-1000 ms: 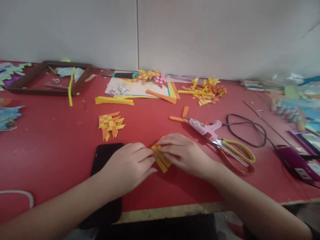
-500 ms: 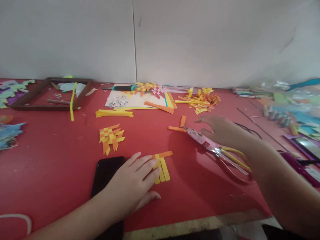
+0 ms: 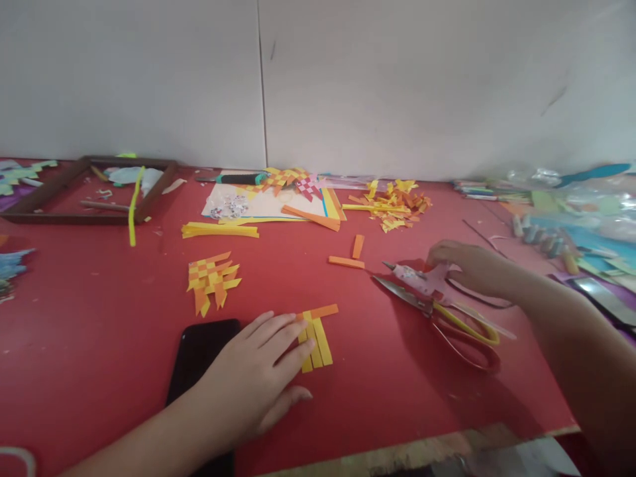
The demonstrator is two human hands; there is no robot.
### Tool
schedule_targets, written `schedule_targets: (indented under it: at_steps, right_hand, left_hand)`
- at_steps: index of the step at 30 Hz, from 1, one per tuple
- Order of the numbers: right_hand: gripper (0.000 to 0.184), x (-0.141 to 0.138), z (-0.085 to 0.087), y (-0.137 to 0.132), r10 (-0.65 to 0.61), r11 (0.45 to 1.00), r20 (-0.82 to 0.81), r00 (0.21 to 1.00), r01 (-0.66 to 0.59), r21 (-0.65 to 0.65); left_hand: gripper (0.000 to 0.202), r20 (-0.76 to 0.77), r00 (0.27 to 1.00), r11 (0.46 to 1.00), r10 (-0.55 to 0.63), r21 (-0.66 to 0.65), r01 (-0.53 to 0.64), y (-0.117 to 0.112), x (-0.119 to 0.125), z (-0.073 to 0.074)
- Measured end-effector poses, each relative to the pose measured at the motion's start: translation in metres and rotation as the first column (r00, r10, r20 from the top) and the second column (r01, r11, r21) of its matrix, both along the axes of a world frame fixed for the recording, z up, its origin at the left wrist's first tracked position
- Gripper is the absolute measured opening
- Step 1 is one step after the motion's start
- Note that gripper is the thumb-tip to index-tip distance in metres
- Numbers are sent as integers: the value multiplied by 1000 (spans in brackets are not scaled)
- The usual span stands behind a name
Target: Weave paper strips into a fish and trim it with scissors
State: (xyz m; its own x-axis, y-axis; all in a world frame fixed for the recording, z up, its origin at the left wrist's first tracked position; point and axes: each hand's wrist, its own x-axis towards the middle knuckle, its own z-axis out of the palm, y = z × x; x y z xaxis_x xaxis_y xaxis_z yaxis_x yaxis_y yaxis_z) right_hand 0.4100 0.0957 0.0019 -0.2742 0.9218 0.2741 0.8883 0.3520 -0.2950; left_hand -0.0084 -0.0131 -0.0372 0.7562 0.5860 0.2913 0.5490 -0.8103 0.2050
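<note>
Nearest me, the left hand (image 3: 263,371) lies flat, fingers loosely spread, pinning rather than grasping the yellow strips (image 3: 318,351); these meet an orange strip (image 3: 325,310) at its fingertips. A phone (image 3: 203,348) lies partly hidden by that wrist. The right hand (image 3: 464,265) has just left the paper and seems closed round the handle of the glue gun (image 3: 412,278), which has shifted off the scissors (image 3: 405,293) and back from two loose orange pieces (image 3: 346,262) beyond it. The paper work looks paused, steadied one-handed.
</note>
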Motion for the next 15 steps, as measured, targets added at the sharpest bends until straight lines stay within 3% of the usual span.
schedule_targets:
  at_steps: [3,5,7,10,12,15]
  right_hand:
    - [42,8,2,0,86,986,100,991,-71,-150]
    - [39,-1,4,1,78,990,174,982,-56,-129]
    - [33,-23,5,4,55,997,219,974,-43,-59]
    - [25,-69,3,13,150,988,216,965,-140,-58]
    - [22,-97,-1,20,254,964,198,947,-231,-133]
    - [23,-122,-8,28,296,935,148,943,-255,-246]
  left_hand:
    - [37,61,998,998,8,56,-11,0,0,2]
    - [33,112,994,996,5,87,-15,1,1,4]
    - [30,151,989,993,-9,116,-9,1,2,6]
    - [27,166,986,991,-14,136,-9,2,3,6]
    - [28,154,988,992,-21,124,2,1,3,5]
    - [31,139,989,995,-40,95,27,1,3,2]
